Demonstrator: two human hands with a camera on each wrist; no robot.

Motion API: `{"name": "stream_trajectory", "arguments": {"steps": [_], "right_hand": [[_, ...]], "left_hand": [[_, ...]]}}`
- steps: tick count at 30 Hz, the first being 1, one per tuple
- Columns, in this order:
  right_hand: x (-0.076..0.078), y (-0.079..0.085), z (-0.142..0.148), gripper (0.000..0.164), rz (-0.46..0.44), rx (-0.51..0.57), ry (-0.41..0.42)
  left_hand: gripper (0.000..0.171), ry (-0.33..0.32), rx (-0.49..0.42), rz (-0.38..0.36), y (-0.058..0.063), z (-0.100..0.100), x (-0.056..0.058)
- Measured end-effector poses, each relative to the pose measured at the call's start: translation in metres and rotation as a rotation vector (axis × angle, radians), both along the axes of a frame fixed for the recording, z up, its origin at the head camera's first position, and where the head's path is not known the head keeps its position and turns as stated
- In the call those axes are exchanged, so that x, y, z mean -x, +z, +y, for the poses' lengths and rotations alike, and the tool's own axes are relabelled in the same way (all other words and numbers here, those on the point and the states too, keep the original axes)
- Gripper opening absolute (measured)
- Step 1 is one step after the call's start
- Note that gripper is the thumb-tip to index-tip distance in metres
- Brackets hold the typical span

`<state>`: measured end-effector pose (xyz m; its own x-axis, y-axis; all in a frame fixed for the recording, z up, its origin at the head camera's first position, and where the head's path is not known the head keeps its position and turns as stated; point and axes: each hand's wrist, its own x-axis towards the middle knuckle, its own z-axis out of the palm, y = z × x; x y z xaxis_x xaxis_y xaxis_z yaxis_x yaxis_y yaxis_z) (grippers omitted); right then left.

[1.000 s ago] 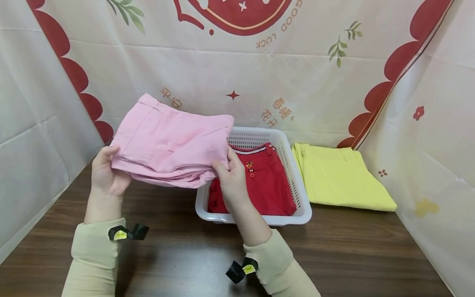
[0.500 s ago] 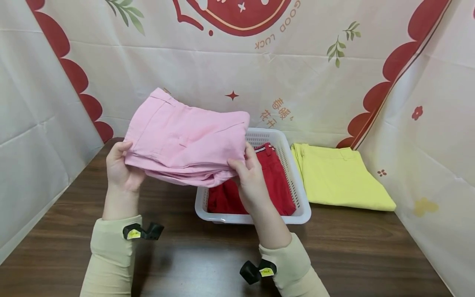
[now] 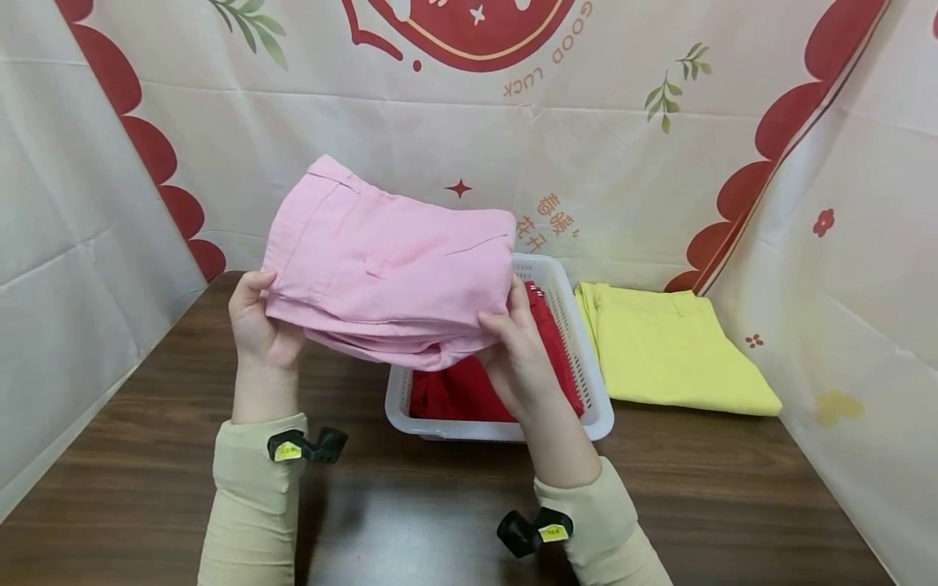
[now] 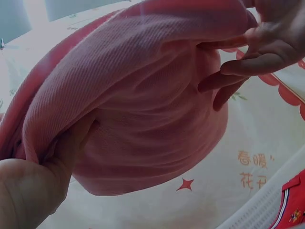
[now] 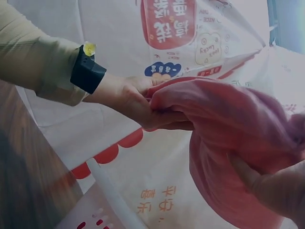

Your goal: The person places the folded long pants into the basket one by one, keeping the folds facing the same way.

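Note:
Folded pink pants hang in the air between both hands, tilted, their right part over the white basket. At the left edge the left hand grips them, thumb on top and fingers underneath. The right hand pinches the lower right corner, its thumb on the front; the left wrist view shows its fingers spread under the cloth. Beneath, folded red pants lie in the white plastic basket, partly hidden by the pink pants and the right hand.
Folded yellow pants lie on the table right of the basket. The brown wooden table is bordered by a printed cloth backdrop at the back and sides. Black wrist cameras sit on both sleeves.
Both hands have carried the pink pants to the right and slightly up, so they now cover more of the basket and the red pants. The yellow pants and basket have stayed put.

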<state>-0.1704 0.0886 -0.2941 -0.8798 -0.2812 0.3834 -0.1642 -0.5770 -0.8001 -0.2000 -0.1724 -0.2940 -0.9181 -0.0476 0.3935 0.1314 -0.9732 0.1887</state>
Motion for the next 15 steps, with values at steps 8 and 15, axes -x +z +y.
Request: {"name": "stream_trajectory", "arguments": {"steps": [8,15], "right_hand": [[0.008,-0.005,0.01,0.042,0.031,0.127,0.066],[0.01,-0.004,0.012,0.041,-0.023,0.205,0.066]], "left_hand": [[0.043,-0.046,0.005,-0.012,-0.003,0.009,0.006],[0.043,-0.087,-0.02,-0.013,-0.005,0.011,0.007]]}}
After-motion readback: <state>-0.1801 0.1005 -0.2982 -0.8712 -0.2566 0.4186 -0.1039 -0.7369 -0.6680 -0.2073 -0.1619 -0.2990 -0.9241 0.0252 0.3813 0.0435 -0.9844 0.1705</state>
